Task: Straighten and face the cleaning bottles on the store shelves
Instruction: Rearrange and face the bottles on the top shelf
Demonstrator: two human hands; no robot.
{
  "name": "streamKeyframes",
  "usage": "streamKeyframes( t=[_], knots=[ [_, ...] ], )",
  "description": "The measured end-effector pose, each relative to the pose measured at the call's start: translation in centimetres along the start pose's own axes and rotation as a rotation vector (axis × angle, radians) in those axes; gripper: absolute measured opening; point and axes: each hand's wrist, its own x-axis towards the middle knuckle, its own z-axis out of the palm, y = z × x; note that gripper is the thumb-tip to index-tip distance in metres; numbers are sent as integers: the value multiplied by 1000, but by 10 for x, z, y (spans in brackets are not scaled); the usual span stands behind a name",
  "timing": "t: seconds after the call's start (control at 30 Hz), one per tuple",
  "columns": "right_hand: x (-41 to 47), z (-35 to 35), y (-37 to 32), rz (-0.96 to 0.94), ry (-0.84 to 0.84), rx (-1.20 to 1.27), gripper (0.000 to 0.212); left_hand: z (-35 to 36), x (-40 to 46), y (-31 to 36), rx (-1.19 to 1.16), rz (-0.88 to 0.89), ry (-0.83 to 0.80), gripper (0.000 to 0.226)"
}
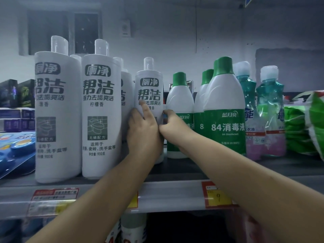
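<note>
On a grey store shelf (175, 170), tall white cylindrical cleaner bottles (100, 111) crowd left of the hands, green-capped white disinfectant bottles (226, 109) right. Between them, set back, an upright white clear-capped bottle (149, 88) faces forward, clasped by left hand (142, 130) and right hand (172, 124), bare shelf before it.

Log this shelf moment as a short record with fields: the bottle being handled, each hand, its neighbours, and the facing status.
bottle handled: white toilet-cleaner bottle, upright, label facing out, set back from the front row
left hand: holds the bottle's left side, index finger on the label
right hand: grips its right side
left neighbours: two taller white bottles at the shelf edge
right neighbours: green-capped disinfectant bottles
status: not yet level with the front row
</note>
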Motion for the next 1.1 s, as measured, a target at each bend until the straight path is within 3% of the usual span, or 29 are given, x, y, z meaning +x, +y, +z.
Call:
streamKeyframes(
  t=[0.2, 0.33, 0.5, 0.6, 0.7, 0.8, 0.97, 1.1],
  knots=[
    [-6, -17, 7, -38, 49, -99, 60, -9, 0, 17, 62, 149, -89, 81],
    [-22, -30, 12, -104, 98, -96, 57, -13, -6, 23, -79, 267, -138, 83],
    [-46, -67, 15, -556, 577, -366, 32, -16, -18, 42, -333, 392, -134, 56],
    [-45, -99, 29, -563, 734, -494, 39, -11, -20, 62, -429, 349, -265, 60],
    [-50, -117, 47, -375, 625, -407, 66, -5, -19, 81, -533, 266, -381, 66],
    [-59, -125, 62, -280, 472, -379, 84, 2, -18, 90, -602, 206, -377, 66],
    [-61, -131, 69, -252, 334, -353, 87, 3, -18, 90, -674, 161, -350, 68],
    [-62, -132, 68, -273, 323, -289, 88, 2, -18, 90, -677, 178, -364, 65]
  ],
)
